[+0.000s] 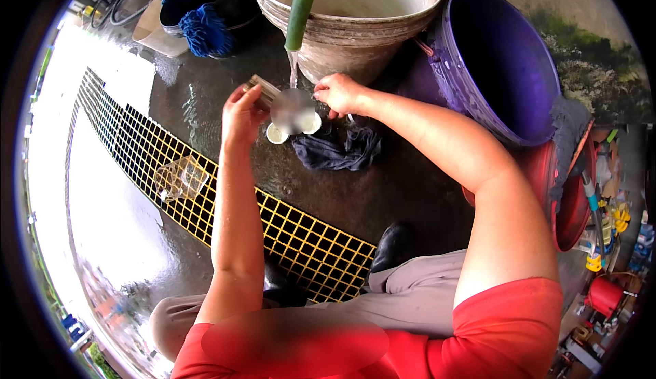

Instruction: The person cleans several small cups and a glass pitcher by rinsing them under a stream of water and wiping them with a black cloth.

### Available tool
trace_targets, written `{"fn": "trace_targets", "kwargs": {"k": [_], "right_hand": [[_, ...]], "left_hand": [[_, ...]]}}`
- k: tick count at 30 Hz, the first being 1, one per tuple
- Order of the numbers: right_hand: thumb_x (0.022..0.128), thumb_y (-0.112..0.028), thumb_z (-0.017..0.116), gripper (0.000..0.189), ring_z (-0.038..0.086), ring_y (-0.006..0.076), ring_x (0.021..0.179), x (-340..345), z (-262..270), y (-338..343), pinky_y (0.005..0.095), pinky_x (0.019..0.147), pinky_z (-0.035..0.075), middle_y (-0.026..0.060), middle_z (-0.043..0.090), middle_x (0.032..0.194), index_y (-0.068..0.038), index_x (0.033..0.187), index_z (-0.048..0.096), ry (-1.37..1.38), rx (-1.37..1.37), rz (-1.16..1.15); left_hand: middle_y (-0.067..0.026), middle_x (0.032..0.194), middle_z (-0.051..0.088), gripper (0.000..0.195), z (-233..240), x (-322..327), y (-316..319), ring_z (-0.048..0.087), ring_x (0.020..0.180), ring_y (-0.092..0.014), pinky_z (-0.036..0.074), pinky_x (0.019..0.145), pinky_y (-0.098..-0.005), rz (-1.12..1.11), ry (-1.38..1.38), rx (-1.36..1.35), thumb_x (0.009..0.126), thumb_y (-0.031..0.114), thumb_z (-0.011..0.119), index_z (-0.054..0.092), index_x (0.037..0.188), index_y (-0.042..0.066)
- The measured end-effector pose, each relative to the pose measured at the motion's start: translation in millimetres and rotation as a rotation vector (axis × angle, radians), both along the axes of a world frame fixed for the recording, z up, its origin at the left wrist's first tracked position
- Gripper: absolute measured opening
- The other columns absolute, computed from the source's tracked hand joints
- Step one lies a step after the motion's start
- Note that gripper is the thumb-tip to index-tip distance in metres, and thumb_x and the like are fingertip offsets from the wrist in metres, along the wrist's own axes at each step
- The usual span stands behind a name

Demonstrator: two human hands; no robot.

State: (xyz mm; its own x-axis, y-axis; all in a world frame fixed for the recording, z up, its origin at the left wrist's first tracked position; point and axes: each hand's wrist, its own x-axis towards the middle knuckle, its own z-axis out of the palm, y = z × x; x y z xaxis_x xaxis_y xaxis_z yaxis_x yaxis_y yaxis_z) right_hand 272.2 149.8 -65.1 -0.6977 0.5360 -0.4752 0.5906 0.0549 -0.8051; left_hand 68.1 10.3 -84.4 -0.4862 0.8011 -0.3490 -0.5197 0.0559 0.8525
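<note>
My left hand [242,112] grips a see-through, brownish container [264,92], tilted beside the water running from a green hose [304,15]. A round blurred patch covers the container's near end. On the other side of the stream is my right hand [338,95], its fingers bent close together; whether they hold anything small cannot be made out. Below the hands, two small white round lids [277,134] lie on the wet floor, one partly hidden by the blur. A dark blue-grey cloth [335,148] is crumpled just to their right.
A large whitish tub [353,30] stands ahead, with a purple bucket [505,66] tilted at its right. Blue mop strands [205,30] hang over a black bucket at upper left. A yellow floor grating [307,225] crosses before my feet, bearing a clear plastic container [182,179]. Red buckets [574,215] lie right.
</note>
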Motion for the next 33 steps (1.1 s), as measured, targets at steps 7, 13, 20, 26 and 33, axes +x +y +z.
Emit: {"fn": "trace_targets", "kwargs": {"k": [7, 13, 20, 26, 33], "right_hand": [[0.094, -0.025, 0.055, 0.029, 0.066, 0.0188, 0.056, 2, -7, 15, 0.0318, 0.046, 0.053, 0.0116, 0.068, 0.077, -0.002, 0.109, 0.063, -0.034, -0.018, 0.013], [0.094, -0.025, 0.056, 0.026, 0.064, 0.0169, 0.055, -9, -4, 13, 0.0307, 0.046, 0.051, 0.0096, 0.065, 0.075, -0.002, 0.104, 0.064, -0.012, -0.009, 0.023], [0.092, -0.024, 0.059, 0.025, 0.065, 0.0187, 0.053, -11, -7, 9, 0.0324, 0.045, 0.052, 0.0115, 0.067, 0.071, -0.002, 0.102, 0.067, 0.000, 0.038, 0.020], [0.092, -0.022, 0.059, 0.025, 0.065, 0.0189, 0.054, -8, -6, 8, 0.0332, 0.046, 0.053, 0.0117, 0.067, 0.069, -0.002, 0.103, 0.067, -0.010, 0.057, 0.026], [0.092, -0.021, 0.059, 0.024, 0.065, 0.0195, 0.054, -1, 0, 6, 0.0335, 0.048, 0.053, 0.0128, 0.067, 0.069, -0.001, 0.101, 0.068, -0.019, 0.048, 0.021]], "left_hand": [[-0.0041, 0.114, 0.063, 0.063, 97, 1, -26, 0.059, 0.106, -0.015, 0.044, 0.097, -0.0300, -0.542, 0.504, -0.080, 0.066, -0.010, 0.071, 0.055, 0.126, 0.001], [-0.0020, 0.118, 0.060, 0.066, 81, 8, -26, 0.058, 0.108, -0.014, 0.045, 0.097, -0.0299, -0.543, 0.559, 0.000, 0.064, -0.012, 0.072, 0.054, 0.126, 0.005], [-0.0002, 0.111, 0.063, 0.059, 48, 25, -12, 0.057, 0.106, -0.011, 0.045, 0.094, -0.0270, -0.565, 0.615, -0.028, 0.067, -0.010, 0.072, 0.058, 0.122, 0.007], [-0.0049, 0.107, 0.065, 0.060, 21, 39, -3, 0.060, 0.101, -0.015, 0.046, 0.091, -0.0297, -0.421, 0.820, -0.067, 0.060, 0.001, 0.077, 0.060, 0.118, 0.006], [-0.0063, 0.111, 0.065, 0.068, 36, 56, 11, 0.060, 0.104, -0.016, 0.046, 0.093, -0.0301, -0.411, 0.801, -0.230, 0.061, -0.004, 0.076, 0.054, 0.125, 0.001]]}}
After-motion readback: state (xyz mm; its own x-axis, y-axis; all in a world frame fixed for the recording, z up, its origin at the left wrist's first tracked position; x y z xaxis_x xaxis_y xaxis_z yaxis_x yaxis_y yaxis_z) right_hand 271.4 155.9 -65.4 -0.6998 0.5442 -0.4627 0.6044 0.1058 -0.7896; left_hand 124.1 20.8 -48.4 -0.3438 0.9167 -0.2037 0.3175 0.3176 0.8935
